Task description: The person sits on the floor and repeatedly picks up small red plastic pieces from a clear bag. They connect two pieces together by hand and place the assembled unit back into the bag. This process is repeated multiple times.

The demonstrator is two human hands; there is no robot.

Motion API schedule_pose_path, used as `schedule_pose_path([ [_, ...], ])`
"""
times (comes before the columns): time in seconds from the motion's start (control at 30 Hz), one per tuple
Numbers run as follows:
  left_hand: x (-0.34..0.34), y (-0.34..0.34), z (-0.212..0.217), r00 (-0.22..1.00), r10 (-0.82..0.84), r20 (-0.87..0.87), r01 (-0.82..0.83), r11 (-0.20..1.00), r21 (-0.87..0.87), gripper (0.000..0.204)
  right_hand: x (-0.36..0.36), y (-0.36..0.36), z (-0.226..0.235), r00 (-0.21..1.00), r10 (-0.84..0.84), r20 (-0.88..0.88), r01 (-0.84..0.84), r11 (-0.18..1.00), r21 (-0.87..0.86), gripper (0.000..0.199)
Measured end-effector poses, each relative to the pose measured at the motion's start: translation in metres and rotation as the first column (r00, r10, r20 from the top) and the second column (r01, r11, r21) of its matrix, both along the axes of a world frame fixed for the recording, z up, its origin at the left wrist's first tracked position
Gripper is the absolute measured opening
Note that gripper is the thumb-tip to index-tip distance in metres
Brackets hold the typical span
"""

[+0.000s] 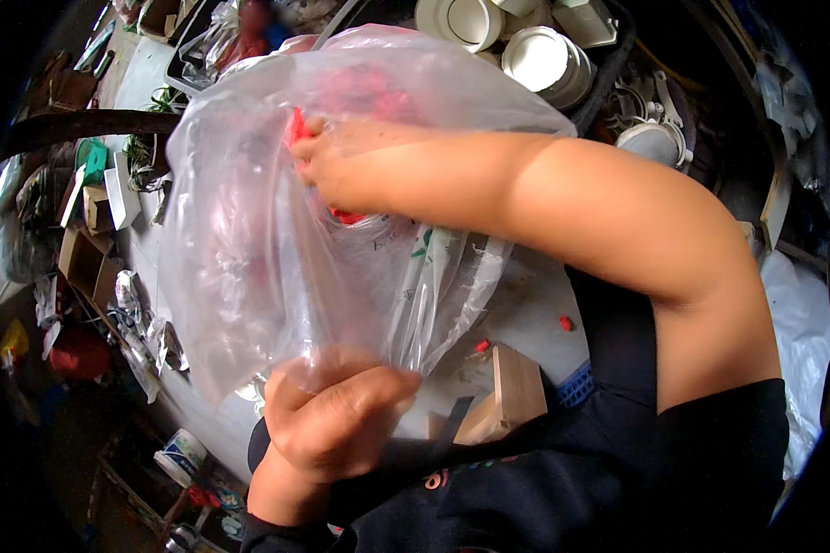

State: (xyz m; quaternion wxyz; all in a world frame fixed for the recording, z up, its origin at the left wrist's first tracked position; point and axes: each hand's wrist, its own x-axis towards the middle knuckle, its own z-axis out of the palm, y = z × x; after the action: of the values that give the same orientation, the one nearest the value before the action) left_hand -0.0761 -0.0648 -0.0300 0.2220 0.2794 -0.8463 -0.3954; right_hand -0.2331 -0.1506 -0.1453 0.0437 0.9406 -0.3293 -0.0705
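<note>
Fingers [360, 405] of both hands clenched on clear plastic bag [249, 240]; cluttered white worktable [535, 313], stacked white fittings [544, 60] behind.

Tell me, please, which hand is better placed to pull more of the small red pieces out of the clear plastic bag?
The right hand, probably: it is already at the clear plastic bag mouth, fingers on the small red pieces. The left hand grips the bag's gathered lower part, steadying it.
</note>
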Motion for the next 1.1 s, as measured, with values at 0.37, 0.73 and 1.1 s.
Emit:
schedule_pose_path([
  [0.37, 0.004, 0.0, -0.003, 0.999, 0.016, -0.045, -0.014, 0.999, 0.04, 0.023, -0.036, 0.016, 0.087, 0.813, -0.558, 0.164, 0.478, 0.802, 0.359, 0.011],
  [0.73, 0.0, 0.002, -0.005, 0.998, 0.016, 0.063, -0.014, 1.0, -0.027, 0.02, 0.073, -0.001, -0.04, 0.992, 0.125, -0.02, -0.111, 0.933, 0.344, 0.023],
  [1.1, 0.014, -0.003, 0.002, 0.99, 0.125, -0.073, -0.117, 0.989, 0.095, 0.01, 0.086, -0.025, -0.058, 0.996, 0.074, -0.05, -0.071, 0.996, 0.053, 0.024],
])
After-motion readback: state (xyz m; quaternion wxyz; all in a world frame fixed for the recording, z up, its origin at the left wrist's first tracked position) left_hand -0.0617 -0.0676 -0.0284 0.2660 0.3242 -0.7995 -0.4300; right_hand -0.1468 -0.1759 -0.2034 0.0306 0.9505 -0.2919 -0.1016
